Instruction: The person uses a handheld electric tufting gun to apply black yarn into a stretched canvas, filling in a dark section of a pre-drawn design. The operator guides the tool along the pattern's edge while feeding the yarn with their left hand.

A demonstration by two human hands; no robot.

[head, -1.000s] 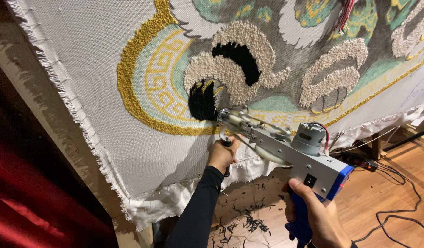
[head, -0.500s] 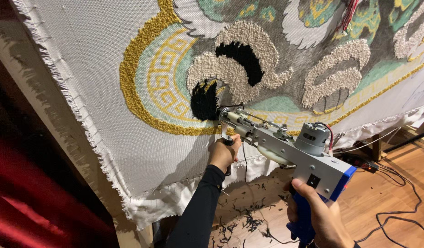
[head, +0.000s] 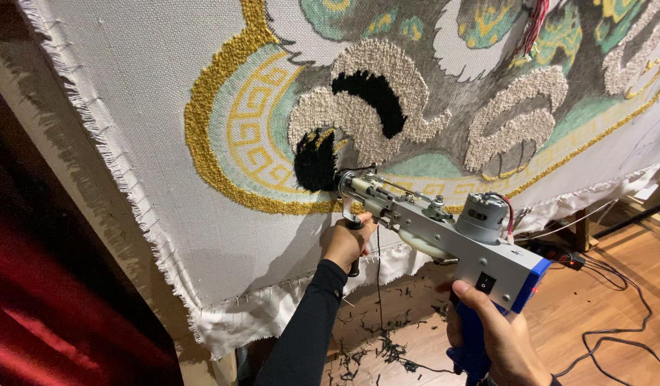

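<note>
A grey tufting gun (head: 444, 232) with a blue grip presses its needle tip against a stretched white cloth (head: 151, 143). The tip sits at the right edge of a black tufted patch (head: 314, 161). My left hand (head: 346, 241), in a black sleeve, is closed on the gun's front handle just below the tip. My right hand (head: 494, 336) grips the blue rear handle at the bottom right. A thin black yarn strand hangs down beside my left hand.
The cloth carries gold, cream, teal and black tufted shapes, with a frayed lower edge (head: 223, 322). Black yarn clippings (head: 387, 350) lie on the wooden floor. Black cables (head: 616, 293) trail at the right. A red curtain (head: 51, 322) hangs at the left.
The gun and both hands have shifted slightly upward along the cloth, and the black patch looks a little taller at the needle tip.
</note>
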